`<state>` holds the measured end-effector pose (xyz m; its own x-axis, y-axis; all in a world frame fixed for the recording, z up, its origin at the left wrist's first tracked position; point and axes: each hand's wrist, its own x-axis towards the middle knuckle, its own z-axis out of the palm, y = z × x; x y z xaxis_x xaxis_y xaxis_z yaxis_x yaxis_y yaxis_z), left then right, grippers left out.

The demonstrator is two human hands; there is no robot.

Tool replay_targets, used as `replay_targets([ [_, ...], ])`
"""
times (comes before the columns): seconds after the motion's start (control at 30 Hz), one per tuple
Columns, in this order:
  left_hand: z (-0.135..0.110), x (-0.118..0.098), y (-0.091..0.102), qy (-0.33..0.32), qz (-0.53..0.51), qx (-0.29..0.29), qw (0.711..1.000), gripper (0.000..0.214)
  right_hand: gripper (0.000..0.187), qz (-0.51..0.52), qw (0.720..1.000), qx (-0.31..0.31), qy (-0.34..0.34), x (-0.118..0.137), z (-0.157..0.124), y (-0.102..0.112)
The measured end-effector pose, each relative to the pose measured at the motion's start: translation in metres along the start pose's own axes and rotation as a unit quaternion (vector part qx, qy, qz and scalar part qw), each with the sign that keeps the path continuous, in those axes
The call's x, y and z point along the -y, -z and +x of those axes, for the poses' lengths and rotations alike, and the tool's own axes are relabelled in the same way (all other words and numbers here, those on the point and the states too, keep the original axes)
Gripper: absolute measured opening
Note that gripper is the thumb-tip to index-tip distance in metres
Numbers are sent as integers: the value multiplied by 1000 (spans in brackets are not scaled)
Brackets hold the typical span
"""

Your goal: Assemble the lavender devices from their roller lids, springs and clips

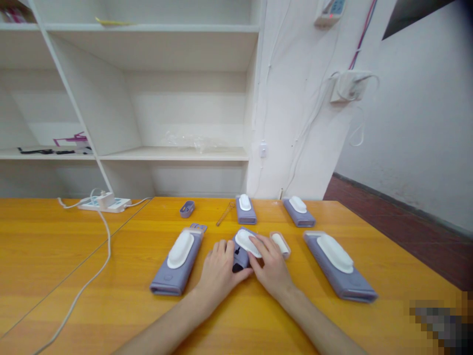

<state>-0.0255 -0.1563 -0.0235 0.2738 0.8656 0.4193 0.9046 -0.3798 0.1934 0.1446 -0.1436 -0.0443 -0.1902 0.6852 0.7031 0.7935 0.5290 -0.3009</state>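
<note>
At the middle of the table lies a purple folded pack (241,256) with a dark patch near its front end. A white oval piece (247,241) rests on top of it. My left hand (223,264) grips the pack from its left side, thumb across the front end. With fingers and thumb, my right hand (272,266) holds the white oval piece at its right edge. Just beyond the right hand is a small clear-wrapped item (281,244) with a white part. What lies under my fingers is hidden.
Similar purple packs with white ovals lie at the left (173,276), the right (343,276) and the back. A small purple tray (187,209) and a thin chain (225,214) are behind. A power strip (105,202) trails a white cable (88,281) along the left.
</note>
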Motion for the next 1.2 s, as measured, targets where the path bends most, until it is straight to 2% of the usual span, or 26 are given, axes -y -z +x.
replay_targets([
  [0.2,1,-3,1,-14,14,-15,1000,47,30,48,998,-25,-12,-1,1,3],
  [0.33,0,1,0,-37,3,-11,999,48,38,66,998,-6,-16,-1,3,3],
  [0.43,-1,2,0,-42,4,-9,999,56,32,75,997,-14,0,-3,3,2],
  [0.57,-2,2,4,-61,-9,-9,998,52,28,96,994,-33,26,-5,4,5],
  [0.67,-1,3,5,-69,-8,-13,998,49,27,117,990,-73,-17,-5,6,8],
  [0.8,-4,4,4,-81,8,-14,997,64,28,157,976,-107,-109,-4,8,9],
  [0.93,-14,-1,6,-221,-53,36,973,66,28,187,961,-112,-172,-4,9,6],
  [1.0,-18,-3,10,-267,-67,50,960,60,27,197,956,-109,-188,-5,9,5],
  [1.1,-16,-3,14,-248,-75,38,965,51,27,212,951,-105,-200,-6,9,5],
  [1.2,-8,2,14,-218,-102,9,971,58,27,207,953,-112,-191,-4,9,7],
])
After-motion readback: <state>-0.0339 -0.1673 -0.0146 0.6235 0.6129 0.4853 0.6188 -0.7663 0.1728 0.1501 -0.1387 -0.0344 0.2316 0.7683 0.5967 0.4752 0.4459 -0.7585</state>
